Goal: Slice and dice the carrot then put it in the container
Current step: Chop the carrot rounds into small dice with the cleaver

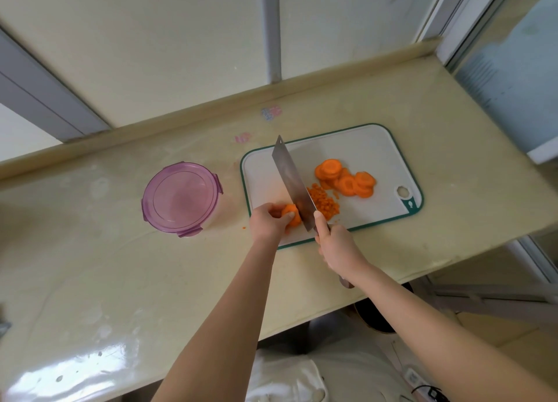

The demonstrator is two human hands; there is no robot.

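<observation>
My left grip [269,222] curls around the carrot [292,214], steadying it on the board [362,151] against the knife [291,181], whose handle my right grip [335,244] clasps fully. Dice [324,203] and slices [344,179] lie beyond the right grip; the lidded container [181,197] sits left of the left grip.

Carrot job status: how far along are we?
Partway. Done: round slices and a heap of dice lie on the cutting board. In hand: left hand holds a carrot piece; right hand grips the knife, blade against it. Left: finish that piece, dice the slices, then fill the closed container; no orange shows inside.
</observation>
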